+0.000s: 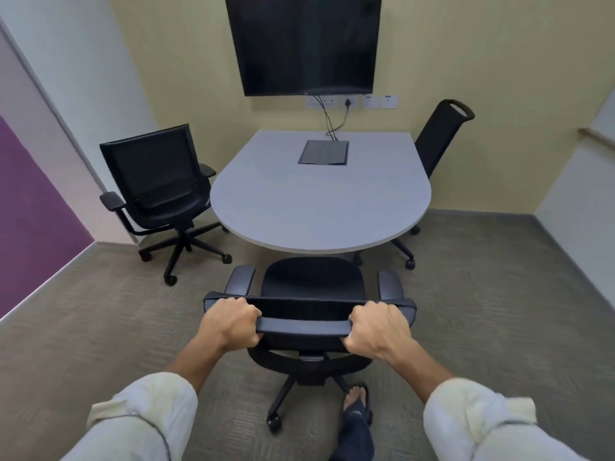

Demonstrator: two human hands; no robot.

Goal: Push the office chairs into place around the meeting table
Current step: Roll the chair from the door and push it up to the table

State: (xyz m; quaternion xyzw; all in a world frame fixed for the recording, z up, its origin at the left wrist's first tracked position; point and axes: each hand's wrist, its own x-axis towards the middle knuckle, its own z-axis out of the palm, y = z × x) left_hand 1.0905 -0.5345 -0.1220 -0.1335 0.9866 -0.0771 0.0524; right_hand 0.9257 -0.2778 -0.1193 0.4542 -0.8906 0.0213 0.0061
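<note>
Black mesh covered the near chair [312, 284], which stood on the carpet [100, 327] just short of the bench's [299, 207] rounded near edge, seat facing it. The left hand [229, 322] and the right hand [377, 327] were both clenched around the top bar of its backrest. A second chair [156, 181] stood off the bench's left edge, angled away. A third chair [439, 138] sat tucked at the right edge. A dark screen [304, 41] hung on the wall beyond the far edge.

Beige walls [466, 44], grey carpet [100, 327], screen [304, 41]
</note>
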